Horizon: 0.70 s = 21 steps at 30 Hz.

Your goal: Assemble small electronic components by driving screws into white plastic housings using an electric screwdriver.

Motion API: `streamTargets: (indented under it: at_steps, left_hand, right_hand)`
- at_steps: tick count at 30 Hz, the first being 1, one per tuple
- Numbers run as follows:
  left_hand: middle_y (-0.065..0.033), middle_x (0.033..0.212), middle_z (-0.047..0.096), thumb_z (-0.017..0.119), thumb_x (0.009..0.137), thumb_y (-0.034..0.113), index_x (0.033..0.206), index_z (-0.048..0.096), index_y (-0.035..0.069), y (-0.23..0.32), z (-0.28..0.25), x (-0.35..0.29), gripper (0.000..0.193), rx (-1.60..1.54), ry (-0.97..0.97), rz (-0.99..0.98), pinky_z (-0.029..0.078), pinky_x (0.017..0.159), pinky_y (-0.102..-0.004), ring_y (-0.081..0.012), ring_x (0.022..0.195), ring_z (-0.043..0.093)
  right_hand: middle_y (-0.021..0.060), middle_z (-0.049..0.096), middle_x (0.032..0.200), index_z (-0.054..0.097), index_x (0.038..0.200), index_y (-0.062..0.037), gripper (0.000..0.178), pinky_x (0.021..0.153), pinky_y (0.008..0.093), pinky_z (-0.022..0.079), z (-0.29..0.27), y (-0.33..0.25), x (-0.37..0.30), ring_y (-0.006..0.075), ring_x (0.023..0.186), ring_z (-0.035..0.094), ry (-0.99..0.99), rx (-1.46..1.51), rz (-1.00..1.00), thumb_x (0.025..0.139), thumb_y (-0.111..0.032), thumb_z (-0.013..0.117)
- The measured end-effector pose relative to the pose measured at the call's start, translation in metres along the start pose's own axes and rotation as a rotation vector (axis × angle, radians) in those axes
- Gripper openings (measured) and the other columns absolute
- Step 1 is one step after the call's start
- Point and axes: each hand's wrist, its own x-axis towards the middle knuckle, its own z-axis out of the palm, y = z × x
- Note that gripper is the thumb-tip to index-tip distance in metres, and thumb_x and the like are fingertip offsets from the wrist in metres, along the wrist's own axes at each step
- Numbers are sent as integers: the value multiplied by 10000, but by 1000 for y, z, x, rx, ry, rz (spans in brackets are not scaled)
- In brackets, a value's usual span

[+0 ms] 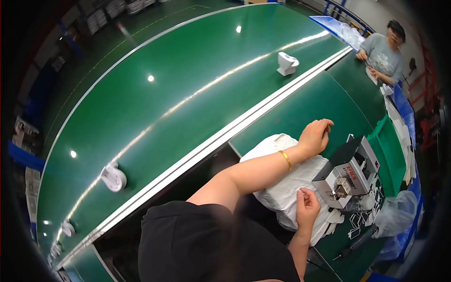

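Note:
My left hand (pixel 315 137) reaches out over the green tabletop past a white cloth, a gold bracelet on its wrist. Its fingers bend loosely and I see nothing in them. Closer to me, my right hand (pixel 307 207) hovers by the cloth's right side. Its fingers are half curled, with the thumb apart and no object visible between them. The white cloth (pixel 277 181) spreads under my left forearm and beside my right hand. Just right of both hands stands a small grey and black machine (pixel 350 171) with a metal fixture (pixel 340 189) at its front.
A green belt (pixel 197 117) runs along the left, carrying white plastic parts (pixel 287 64), (pixel 113 177). A green tray (pixel 390 148), small black-and-white pieces (pixel 359 219), a clear bag (pixel 399 214) and a black-handled tool (pixel 359 242) lie right. A person (pixel 385 54) sits at the far right.

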Motion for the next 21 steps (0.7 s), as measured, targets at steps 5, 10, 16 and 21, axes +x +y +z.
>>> streamTargets:
  at_steps: [5,10,16,21]
  left_hand:
    - [-91,885,628,599,795,-20,1079,568,53,33,-32,-6,295,-38,112,68,488,768,-403,-286,849,613]
    - [-136,1131,635,689,784,56,1239,566,72,33,-193,-65,471,421,139,138,476,937,-415,-326,1061,596]
    - [-149,1380,535,779,770,315,1306,569,113,103,-440,-139,611,1609,-4,-644,464,1018,-462,-359,1246,522]
    - [-205,1324,593,783,738,523,1428,473,64,156,-529,-182,886,994,106,-1553,521,953,-416,-318,1127,639]
  right_hand:
    - [-37,571,746,663,1034,21,148,541,175,339,-19,-2,17,10,619,438,70,85,-113,933,-85,684]
    - [-50,582,770,657,1035,16,149,586,162,356,-23,-11,6,6,653,458,38,9,-110,958,-112,657]
    - [-50,555,740,669,1028,16,156,548,179,335,-26,-10,4,16,620,416,55,-100,-166,945,-117,672]
    - [-53,570,765,670,1039,14,164,579,174,362,-22,-15,2,18,655,446,31,-127,-125,951,-124,667]
